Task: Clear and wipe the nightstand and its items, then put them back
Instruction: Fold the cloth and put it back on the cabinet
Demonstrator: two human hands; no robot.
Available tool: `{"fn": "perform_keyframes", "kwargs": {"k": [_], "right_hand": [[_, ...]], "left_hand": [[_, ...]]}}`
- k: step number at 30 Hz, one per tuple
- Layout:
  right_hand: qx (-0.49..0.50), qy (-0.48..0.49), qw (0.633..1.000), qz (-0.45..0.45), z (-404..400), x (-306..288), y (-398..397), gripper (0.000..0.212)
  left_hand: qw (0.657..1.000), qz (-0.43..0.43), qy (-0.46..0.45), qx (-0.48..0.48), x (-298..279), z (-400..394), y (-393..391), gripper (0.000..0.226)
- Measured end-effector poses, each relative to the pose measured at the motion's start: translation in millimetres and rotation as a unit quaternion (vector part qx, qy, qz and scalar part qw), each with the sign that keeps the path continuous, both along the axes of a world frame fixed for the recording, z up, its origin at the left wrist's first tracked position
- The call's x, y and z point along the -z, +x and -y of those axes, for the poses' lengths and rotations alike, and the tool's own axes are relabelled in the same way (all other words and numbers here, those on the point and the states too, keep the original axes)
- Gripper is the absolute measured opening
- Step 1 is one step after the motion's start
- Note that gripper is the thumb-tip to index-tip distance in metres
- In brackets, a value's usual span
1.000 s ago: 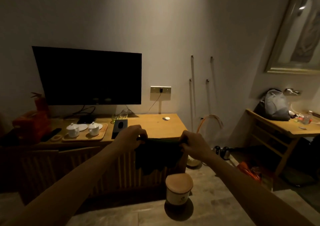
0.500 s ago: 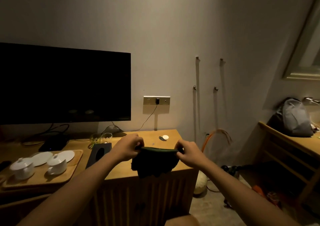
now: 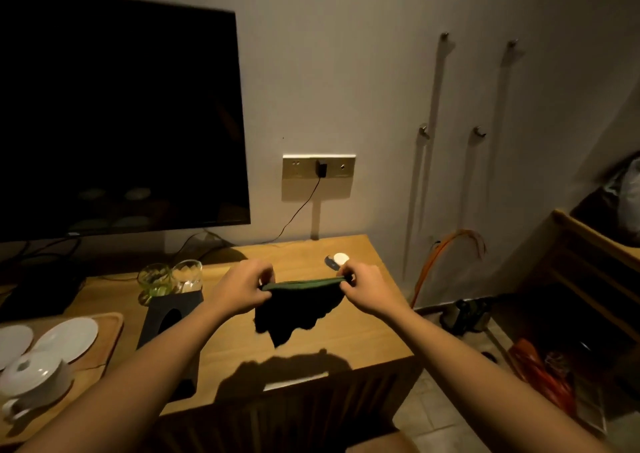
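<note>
A dark green cloth [image 3: 298, 308] hangs stretched between my two hands above the wooden cabinet top [image 3: 363, 334]. My left hand [image 3: 242, 289] pinches its left upper corner and my right hand [image 3: 367, 288] pinches the right one. The cloth's lower edge dangles just over the wood and casts a shadow toward the front edge. On the top stand a black tissue box [image 3: 169, 317], two glass cups [image 3: 169, 279] and a small white round object [image 3: 341, 257] near the back right.
A large dark TV [image 3: 117, 116] fills the left. A wooden tray [image 3: 110, 331] holds white saucers and a lidded cup [image 3: 31, 378]. A wall socket [image 3: 318, 167] has a cable plugged in. A wooden table [image 3: 588, 244] and bags stand at the right.
I have come closer to the cabinet and both hands now hold the cloth over its top. The jar on the floor has dropped out of view.
</note>
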State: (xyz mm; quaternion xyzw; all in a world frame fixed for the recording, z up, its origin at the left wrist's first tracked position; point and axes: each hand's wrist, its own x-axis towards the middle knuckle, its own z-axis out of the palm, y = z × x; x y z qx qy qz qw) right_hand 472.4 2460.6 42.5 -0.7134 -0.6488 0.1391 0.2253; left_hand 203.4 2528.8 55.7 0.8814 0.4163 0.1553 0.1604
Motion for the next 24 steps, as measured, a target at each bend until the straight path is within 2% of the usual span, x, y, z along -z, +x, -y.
{"fn": "perform_keyframes", "kwargs": {"k": [3,6,8,11,14,18,24], "right_hand": [[0.014,-0.004,1.0,-0.005,-26,25,-5,0.008],[0.002,-0.062,0.998,0.007,-39,81,-12,0.007],[-0.003,-0.107,0.994,0.005,-33,125,-15,0.01],[-0.011,-0.169,0.986,0.003,-15,183,-17,0.012],[-0.015,-0.2,0.98,-0.01,6,224,-21,0.015],[-0.006,-0.173,0.985,-0.008,24,242,-18,0.022],[-0.027,-0.199,0.98,-0.001,36,232,-4,0.03]], "left_hand": [[0.999,0.0,-0.04,0.011,22,-22,1,0.021],[0.991,-0.043,-0.112,0.059,70,-42,2,0.024],[0.981,-0.089,-0.144,0.092,115,-43,3,0.024],[0.962,-0.192,-0.169,0.091,179,-28,1,0.021],[0.934,-0.278,-0.187,0.122,226,-9,-2,0.029],[0.912,-0.322,-0.173,0.187,245,0,-6,0.05],[0.921,-0.289,-0.107,0.237,231,-16,4,0.06]]}}
